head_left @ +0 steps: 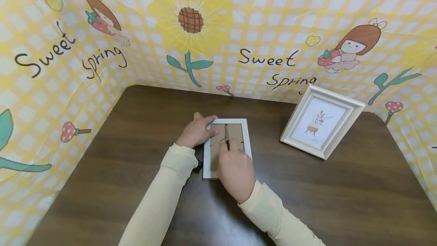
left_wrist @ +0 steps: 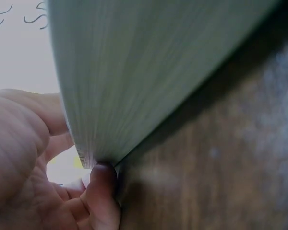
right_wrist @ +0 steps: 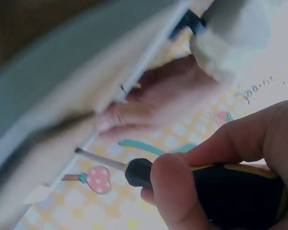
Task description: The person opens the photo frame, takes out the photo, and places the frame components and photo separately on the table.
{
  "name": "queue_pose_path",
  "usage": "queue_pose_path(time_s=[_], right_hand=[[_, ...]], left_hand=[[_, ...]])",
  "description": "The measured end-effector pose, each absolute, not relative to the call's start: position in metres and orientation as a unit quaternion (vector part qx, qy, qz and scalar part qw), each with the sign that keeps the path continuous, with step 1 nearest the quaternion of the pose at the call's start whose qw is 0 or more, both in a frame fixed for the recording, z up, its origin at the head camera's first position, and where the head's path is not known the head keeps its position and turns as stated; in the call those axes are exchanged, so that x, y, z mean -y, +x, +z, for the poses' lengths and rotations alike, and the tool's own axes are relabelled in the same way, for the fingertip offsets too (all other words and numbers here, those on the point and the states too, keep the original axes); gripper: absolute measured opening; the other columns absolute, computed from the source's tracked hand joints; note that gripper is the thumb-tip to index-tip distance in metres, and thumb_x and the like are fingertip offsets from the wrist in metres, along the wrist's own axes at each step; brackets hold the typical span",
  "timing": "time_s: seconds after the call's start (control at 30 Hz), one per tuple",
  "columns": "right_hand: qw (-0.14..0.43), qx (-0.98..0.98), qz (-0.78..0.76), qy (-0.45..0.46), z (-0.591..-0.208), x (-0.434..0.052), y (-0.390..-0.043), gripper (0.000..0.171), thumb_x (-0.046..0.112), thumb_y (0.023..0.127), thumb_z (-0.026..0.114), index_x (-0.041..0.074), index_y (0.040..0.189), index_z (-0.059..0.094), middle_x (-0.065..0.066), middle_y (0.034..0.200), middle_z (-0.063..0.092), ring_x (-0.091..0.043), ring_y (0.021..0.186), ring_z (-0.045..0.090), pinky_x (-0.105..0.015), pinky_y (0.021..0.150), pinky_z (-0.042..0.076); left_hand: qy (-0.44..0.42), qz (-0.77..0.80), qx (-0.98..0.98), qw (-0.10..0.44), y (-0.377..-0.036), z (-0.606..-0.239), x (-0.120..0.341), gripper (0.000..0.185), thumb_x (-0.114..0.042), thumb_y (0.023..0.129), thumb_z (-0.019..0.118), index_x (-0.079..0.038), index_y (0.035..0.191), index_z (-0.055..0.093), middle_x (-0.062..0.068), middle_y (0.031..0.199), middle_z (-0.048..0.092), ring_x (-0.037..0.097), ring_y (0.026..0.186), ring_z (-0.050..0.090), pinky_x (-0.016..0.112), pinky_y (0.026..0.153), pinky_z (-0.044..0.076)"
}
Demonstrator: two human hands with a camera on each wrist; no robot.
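Note:
A white picture frame [head_left: 248, 145] lies face down on the table, its brown backing board [head_left: 215, 155] up. At its upper left corner my left hand [head_left: 195, 132] grips the frame, thumb over the backing and fingers at the outer edge. The left wrist view shows those fingers against the frame's side [left_wrist: 120, 76]. My right hand [head_left: 237, 168] holds a screwdriver [right_wrist: 230, 191] with a black and yellow handle. Its thin metal shaft [right_wrist: 103, 160] points away from me, the tip right at the backing board near the frame's top edge. The right palm hides the board's lower right part.
On the right of the brown wooden table [head_left: 307, 200], a second cream frame [head_left: 322, 124] with a plant picture leans upright. A yellow checked cloth [head_left: 259, 29] walls the back and both sides. Something small and black [head_left: 198, 166] shows by my left wrist.

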State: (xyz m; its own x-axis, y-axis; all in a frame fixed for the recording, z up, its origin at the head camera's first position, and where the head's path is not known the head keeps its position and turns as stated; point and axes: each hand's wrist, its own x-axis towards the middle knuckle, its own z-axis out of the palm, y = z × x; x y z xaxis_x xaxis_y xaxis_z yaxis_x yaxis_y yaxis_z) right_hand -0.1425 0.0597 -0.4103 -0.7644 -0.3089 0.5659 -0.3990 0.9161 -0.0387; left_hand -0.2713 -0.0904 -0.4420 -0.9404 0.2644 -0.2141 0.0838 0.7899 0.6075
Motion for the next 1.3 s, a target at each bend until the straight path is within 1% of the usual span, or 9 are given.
queue_pose_path(time_s=[0.17, 0.3, 0.43, 0.57, 0.67, 0.8, 0.9, 1.07, 1.3], right_hand=[[0.259, 0.937, 0.081, 0.221, -0.383, -0.068, -0.162, 0.009, -0.003, 0.072, 0.073, 0.001, 0.076, 0.065, -0.011, 0.072, 0.057, -0.024, 0.047, 0.055, -0.039, 0.041, 0.050], [0.154, 0.951, 0.108, 0.246, -0.352, -0.080, -0.190, 0.007, -0.003, 0.078, 0.069, 0.003, 0.075, 0.069, -0.009, 0.071, 0.061, -0.025, 0.061, 0.061, -0.043, 0.056, 0.056], [0.055, 0.952, 0.162, 0.254, -0.326, -0.088, -0.222, 0.019, -0.006, 0.083, 0.060, 0.004, 0.082, 0.076, -0.009, 0.082, 0.069, -0.024, 0.074, 0.065, -0.043, 0.071, 0.056], [-0.005, 0.949, 0.175, 0.261, -0.309, -0.088, -0.244, 0.023, -0.005, 0.089, 0.055, 0.003, 0.084, 0.076, -0.008, 0.085, 0.071, -0.021, 0.069, 0.062, -0.037, 0.067, 0.054], [-0.039, 0.948, 0.172, 0.266, -0.302, -0.086, -0.256, 0.024, -0.005, 0.089, 0.053, 0.004, 0.083, 0.075, -0.007, 0.081, 0.069, -0.021, 0.065, 0.058, -0.035, 0.063, 0.051], [-0.060, 0.946, 0.169, 0.270, -0.293, -0.082, -0.272, 0.025, -0.006, 0.088, 0.053, 0.004, 0.084, 0.075, -0.008, 0.086, 0.070, -0.021, 0.068, 0.057, -0.033, 0.063, 0.048], [-0.078, 0.945, 0.181, 0.259, -0.287, -0.081, -0.282, 0.026, -0.007, 0.090, 0.051, 0.001, 0.089, 0.075, -0.011, 0.096, 0.071, -0.018, 0.061, 0.058, -0.029, 0.057, 0.048], [-0.125, 0.940, 0.206, 0.242, -0.280, -0.078, -0.296, 0.028, -0.006, 0.093, 0.046, -0.001, 0.092, 0.073, -0.014, 0.109, 0.069, -0.014, 0.042, 0.053, -0.025, 0.045, 0.045], [-0.151, 0.936, 0.204, 0.245, -0.278, -0.086, -0.303, 0.027, -0.003, 0.095, 0.047, 0.002, 0.095, 0.073, -0.012, 0.109, 0.069, -0.018, 0.049, 0.060, -0.028, 0.050, 0.051]], left_hand=[[0.097, 0.308, -0.935, 0.149, -0.275, -0.445, 0.091, 0.060, -0.040, 0.101, 0.062, -0.026, 0.156, 0.042, 0.026, 0.144, 0.030, 0.039, 0.114, 0.056, 0.051, 0.095, 0.046], [0.101, 0.298, -0.937, 0.151, -0.275, -0.445, 0.093, 0.060, -0.040, 0.101, 0.062, -0.026, 0.156, 0.042, 0.026, 0.141, 0.032, 0.038, 0.108, 0.057, 0.051, 0.093, 0.046], [0.101, 0.295, -0.937, 0.158, -0.273, -0.444, 0.093, 0.060, -0.041, 0.102, 0.060, -0.026, 0.157, 0.041, 0.026, 0.141, 0.032, 0.037, 0.103, 0.057, 0.051, 0.093, 0.046], [0.099, 0.295, -0.936, 0.164, -0.274, -0.444, 0.093, 0.060, -0.042, 0.101, 0.059, -0.026, 0.157, 0.041, 0.026, 0.142, 0.031, 0.037, 0.105, 0.057, 0.052, 0.094, 0.045], [0.102, 0.295, -0.936, 0.162, -0.275, -0.444, 0.093, 0.060, -0.041, 0.101, 0.060, -0.026, 0.156, 0.042, 0.024, 0.137, 0.033, 0.036, 0.098, 0.058, 0.050, 0.090, 0.047], [0.108, 0.294, -0.937, 0.154, -0.277, -0.444, 0.094, 0.061, -0.040, 0.100, 0.061, -0.024, 0.156, 0.043, 0.020, 0.127, 0.036, 0.033, 0.086, 0.057, 0.047, 0.083, 0.048], [0.112, 0.290, -0.938, 0.150, -0.277, -0.443, 0.094, 0.060, -0.040, 0.100, 0.062, -0.023, 0.155, 0.044, 0.019, 0.124, 0.036, 0.031, 0.083, 0.056, 0.046, 0.080, 0.048], [0.117, 0.286, -0.939, 0.151, -0.278, -0.443, 0.094, 0.060, -0.039, 0.101, 0.062, -0.022, 0.155, 0.043, 0.020, 0.125, 0.036, 0.031, 0.083, 0.056, 0.045, 0.079, 0.048], [0.109, 0.293, -0.937, 0.154, -0.278, -0.444, 0.094, 0.060, -0.039, 0.101, 0.062, -0.024, 0.156, 0.043, 0.020, 0.127, 0.035, 0.033, 0.089, 0.057, 0.047, 0.083, 0.047]])
